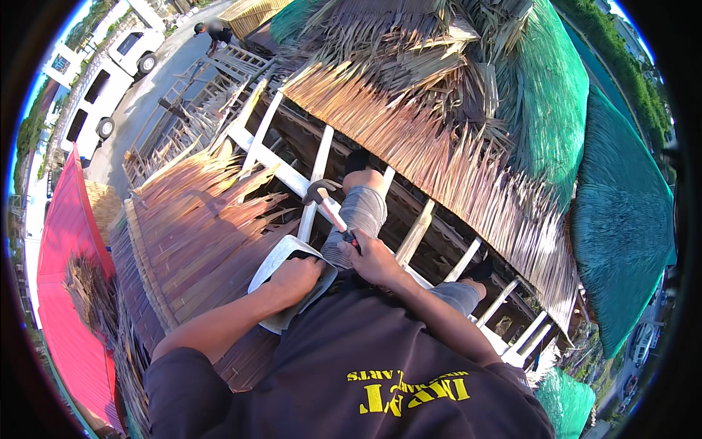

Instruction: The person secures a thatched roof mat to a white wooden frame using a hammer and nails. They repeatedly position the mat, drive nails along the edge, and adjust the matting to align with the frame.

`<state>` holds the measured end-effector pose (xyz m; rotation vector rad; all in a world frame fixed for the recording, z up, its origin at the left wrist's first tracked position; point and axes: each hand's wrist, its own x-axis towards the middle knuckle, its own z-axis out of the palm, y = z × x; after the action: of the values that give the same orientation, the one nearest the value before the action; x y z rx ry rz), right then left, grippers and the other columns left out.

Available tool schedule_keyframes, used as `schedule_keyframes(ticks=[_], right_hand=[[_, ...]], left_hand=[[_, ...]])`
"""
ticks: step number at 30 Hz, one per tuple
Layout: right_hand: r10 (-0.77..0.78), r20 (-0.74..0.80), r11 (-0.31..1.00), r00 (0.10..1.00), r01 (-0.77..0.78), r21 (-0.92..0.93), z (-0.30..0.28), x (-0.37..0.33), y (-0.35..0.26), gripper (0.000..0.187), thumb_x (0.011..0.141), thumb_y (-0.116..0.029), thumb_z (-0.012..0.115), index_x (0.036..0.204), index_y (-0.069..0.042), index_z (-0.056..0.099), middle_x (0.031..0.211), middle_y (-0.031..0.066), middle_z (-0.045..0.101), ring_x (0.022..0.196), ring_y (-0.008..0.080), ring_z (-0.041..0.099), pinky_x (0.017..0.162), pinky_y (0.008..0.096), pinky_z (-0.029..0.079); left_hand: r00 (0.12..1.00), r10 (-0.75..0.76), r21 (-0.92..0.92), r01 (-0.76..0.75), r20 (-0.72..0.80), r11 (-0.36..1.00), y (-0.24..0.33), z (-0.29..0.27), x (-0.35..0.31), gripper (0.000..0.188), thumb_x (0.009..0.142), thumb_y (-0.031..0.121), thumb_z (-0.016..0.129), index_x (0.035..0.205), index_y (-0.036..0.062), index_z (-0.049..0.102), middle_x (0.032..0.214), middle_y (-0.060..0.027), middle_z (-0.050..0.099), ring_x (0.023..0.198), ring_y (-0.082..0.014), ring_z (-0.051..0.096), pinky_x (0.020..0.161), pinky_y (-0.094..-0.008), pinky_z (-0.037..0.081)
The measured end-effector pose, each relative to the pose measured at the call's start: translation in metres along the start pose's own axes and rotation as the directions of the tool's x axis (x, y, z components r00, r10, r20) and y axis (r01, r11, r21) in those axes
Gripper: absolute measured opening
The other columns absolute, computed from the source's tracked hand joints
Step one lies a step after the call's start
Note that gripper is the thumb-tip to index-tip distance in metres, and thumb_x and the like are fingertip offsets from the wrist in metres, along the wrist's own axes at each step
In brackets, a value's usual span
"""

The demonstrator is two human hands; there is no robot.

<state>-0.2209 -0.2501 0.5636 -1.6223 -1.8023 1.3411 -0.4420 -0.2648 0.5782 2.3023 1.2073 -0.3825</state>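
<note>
Hammer (333,211), dark-headed, over bare wooden slats (323,150), right hand (374,262) curled firmly round it! Left hand (294,279) inside the curved white container (272,262), grip and contents hidden, can't tell; shaggy dry thatch (409,121) beyond.

Large and small yellow capital lettering (375,399) stands upside down on the dark shirt (307,351), below the right hand (373,260).

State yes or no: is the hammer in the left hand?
No, the right hand grips the hammer, while the left hand is at the white container.
</note>
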Motion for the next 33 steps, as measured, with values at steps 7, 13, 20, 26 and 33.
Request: schedule_keyframes(ticks=[7,13,20,26,33], right_hand=[[0.085,0.027,0.988,0.996,-0.088,0.124,-0.016,-0.012,0.006,0.044,0.101,-0.039,0.057,0.112,0.003,0.054,0.085,0.0285,0.066,0.081,0.0435,0.067,0.074,0.0489,0.052],[0.028,-0.049,0.838,0.998,0.003,0.546,-0.040,-0.041,-0.008,0.031,0.097,-0.021,0.068,0.117,0.001,0.058,0.075,0.0097,0.065,0.068,0.0134,0.060,0.063,0.0318,0.049],[-0.077,-0.439,0.831,0.895,0.301,0.469,-0.051,-0.042,0.008,0.021,0.090,-0.008,0.073,0.108,-0.002,0.064,0.075,0.0054,0.063,0.066,0.0093,0.058,0.060,0.0288,0.048],[0.134,-0.493,0.906,0.860,0.095,0.412,-0.085,-0.030,0.073,0.015,0.091,-0.005,0.068,0.105,-0.001,0.063,0.083,0.0110,0.069,0.071,0.0191,0.068,0.067,0.0326,0.053],[0.464,-0.519,0.807,0.718,-0.101,0.582,-0.155,0.017,0.186,0.015,0.098,-0.015,0.064,0.097,-0.001,0.059,0.066,0.0048,0.059,0.059,0.0114,0.059,0.056,0.0298,0.048]], left_hand=[[0.971,-0.081,-0.808,0.234,0.227,0.541,0.012,-0.046,0.005,0.013,0.094,0.011,0.063,0.095,-0.0014,0.060,0.094,-0.0135,0.071,0.076,-0.0197,0.073,0.070,-0.0322,0.059],[0.945,-0.016,-0.942,0.325,0.327,-0.087,0.020,-0.070,0.028,0.014,0.102,0.018,0.062,0.108,0.0059,0.060,0.099,-0.0064,0.069,0.085,-0.0120,0.068,0.075,-0.0247,0.055],[0.902,0.194,-0.750,0.429,0.386,-0.504,0.049,-0.061,0.074,0.015,0.100,0.016,0.064,0.113,0.0095,0.062,0.101,-0.0016,0.069,0.079,-0.0117,0.066,0.072,-0.0259,0.056],[0.879,0.200,-0.761,0.474,0.432,-0.442,0.084,-0.042,0.165,0.020,0.102,0.012,0.060,0.122,0.0114,0.061,0.103,0.0002,0.067,0.081,-0.0105,0.063,0.075,-0.0254,0.056],[0.881,0.033,-0.800,0.443,0.471,-0.405,0.153,-0.001,0.314,0.008,0.101,0.016,0.063,0.106,0.0104,0.064,0.092,0.0016,0.065,0.077,-0.0085,0.063,0.073,-0.0221,0.056]])
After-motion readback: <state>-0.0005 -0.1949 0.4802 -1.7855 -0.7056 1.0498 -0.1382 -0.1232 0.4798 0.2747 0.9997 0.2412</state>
